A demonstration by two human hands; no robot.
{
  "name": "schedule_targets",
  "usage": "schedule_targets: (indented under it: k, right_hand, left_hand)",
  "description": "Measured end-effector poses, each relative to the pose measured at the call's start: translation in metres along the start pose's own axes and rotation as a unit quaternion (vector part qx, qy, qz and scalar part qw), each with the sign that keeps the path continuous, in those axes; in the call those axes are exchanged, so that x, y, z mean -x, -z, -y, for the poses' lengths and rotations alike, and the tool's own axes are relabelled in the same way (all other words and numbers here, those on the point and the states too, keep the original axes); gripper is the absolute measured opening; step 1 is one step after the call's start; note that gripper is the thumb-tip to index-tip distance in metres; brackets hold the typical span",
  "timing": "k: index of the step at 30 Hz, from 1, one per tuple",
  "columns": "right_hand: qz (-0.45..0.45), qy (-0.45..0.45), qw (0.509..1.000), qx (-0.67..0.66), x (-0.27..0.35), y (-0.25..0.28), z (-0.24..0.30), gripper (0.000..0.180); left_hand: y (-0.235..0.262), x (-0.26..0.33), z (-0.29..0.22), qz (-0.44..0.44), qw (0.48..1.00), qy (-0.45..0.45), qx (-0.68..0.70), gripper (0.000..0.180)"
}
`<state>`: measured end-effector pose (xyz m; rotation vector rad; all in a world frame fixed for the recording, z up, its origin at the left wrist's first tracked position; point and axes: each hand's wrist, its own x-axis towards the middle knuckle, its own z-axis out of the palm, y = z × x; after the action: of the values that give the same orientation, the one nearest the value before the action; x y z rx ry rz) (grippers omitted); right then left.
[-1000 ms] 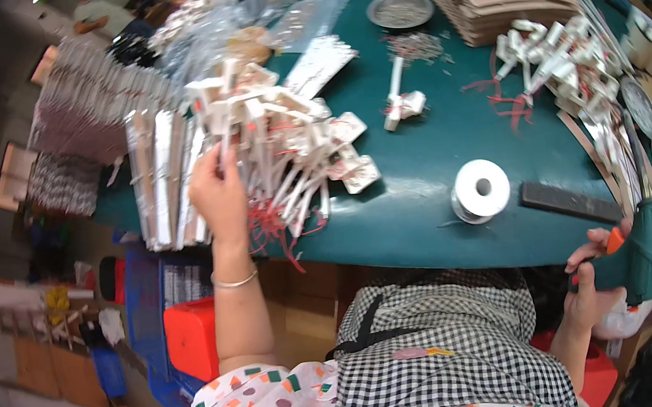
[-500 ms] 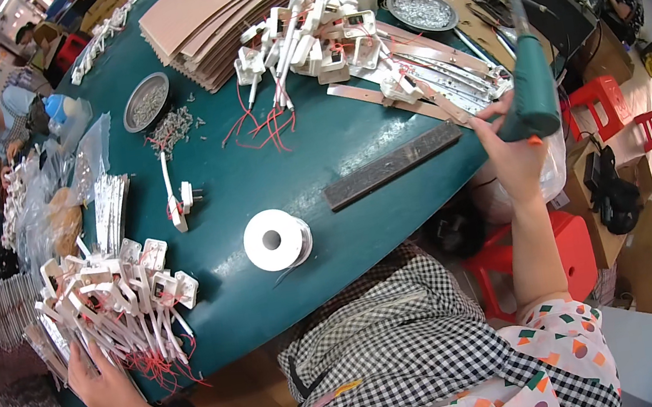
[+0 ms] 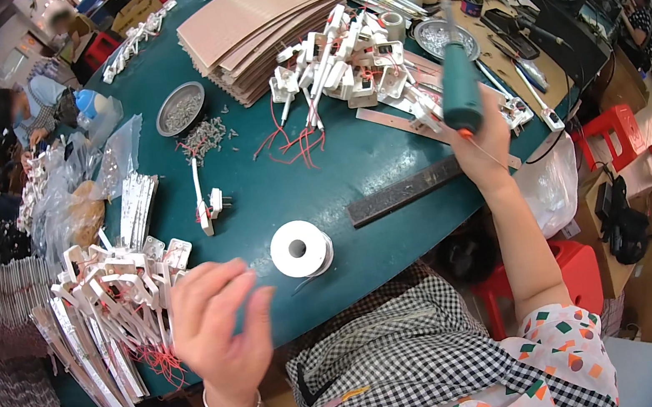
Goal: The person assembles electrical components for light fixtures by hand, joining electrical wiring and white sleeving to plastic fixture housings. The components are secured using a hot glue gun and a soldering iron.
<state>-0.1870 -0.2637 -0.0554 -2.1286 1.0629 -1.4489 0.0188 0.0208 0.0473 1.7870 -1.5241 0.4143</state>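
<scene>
My right hand (image 3: 484,142) is wrapped round a green electric screwdriver (image 3: 459,87), its thin metal end pointing away from me over the far right of the table. Behind it are white plastic fittings and flat metal strips. My left hand (image 3: 221,320) is raised above the near left table edge, slightly blurred, fingers apart, with nothing in it. Beside it on the left lies a heap of white fittings (image 3: 124,288) with red wires and long white strips. A white spool (image 3: 297,249) stands to its right. One white fitting with a plug (image 3: 206,204) lies beyond.
A dark bar (image 3: 404,190) lies near the front edge. Loose screws (image 3: 204,139) sit beside a metal dish (image 3: 180,108); another dish (image 3: 435,34) is at the far right. Cardboard sheets (image 3: 249,25) are stacked at the back, beside piled fittings (image 3: 347,61). Other people sit at the left.
My left hand has lifted off the left heap and moved right, nearer the spool. My right hand has carried the screwdriver left. The whole view has shifted a little.
</scene>
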Motion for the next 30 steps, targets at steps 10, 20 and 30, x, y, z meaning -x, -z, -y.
schedule_targets:
  k: [10,20,30]
  right_hand:
    - [-0.006,-0.07,0.991,-0.111,0.023,0.006,-0.006,0.035]
    - [-0.089,-0.046,0.986,-0.136,0.05,0.02,0.012,0.041]
    - [-0.045,-0.011,0.981,-0.188,0.065,0.043,0.026,0.065]
  left_hand:
    - [-0.053,-0.022,-0.023,0.129,0.98,-0.069,0.133,0.025]
    - [-0.153,-0.133,0.055,0.16,0.987,-0.023,-0.001,0.024]
    - [-0.214,-0.162,0.082,0.162,0.976,0.142,0.015,0.024]
